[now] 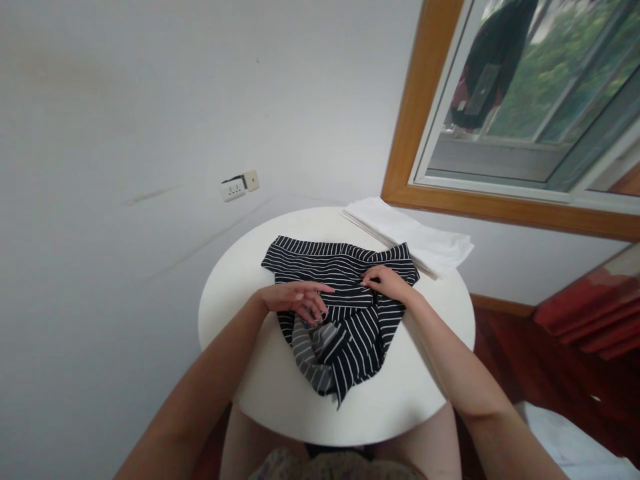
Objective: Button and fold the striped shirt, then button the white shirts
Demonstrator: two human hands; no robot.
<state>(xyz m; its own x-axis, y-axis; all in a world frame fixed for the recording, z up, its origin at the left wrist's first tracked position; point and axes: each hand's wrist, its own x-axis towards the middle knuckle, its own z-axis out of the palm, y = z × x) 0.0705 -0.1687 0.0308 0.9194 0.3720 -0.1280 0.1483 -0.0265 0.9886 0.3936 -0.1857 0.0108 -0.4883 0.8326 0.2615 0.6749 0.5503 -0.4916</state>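
A black garment with thin white stripes (345, 267) lies crumpled on a round white table (240, 300). My left hand (300, 299) rests on its left part, fingers stretched and slightly spread over the cloth. My right hand (387, 281) lies on the garment's middle right, fingers bent and pinching a fold of the striped fabric. A grey striped inner side shows at the lower edge, near the table's front.
A stack of folded white cloth (415, 237) sits at the table's far right edge. Behind is a white wall with a socket (239, 185). A wood-framed window (500, 200) is at the right, with red floor and furniture (590, 313) below it.
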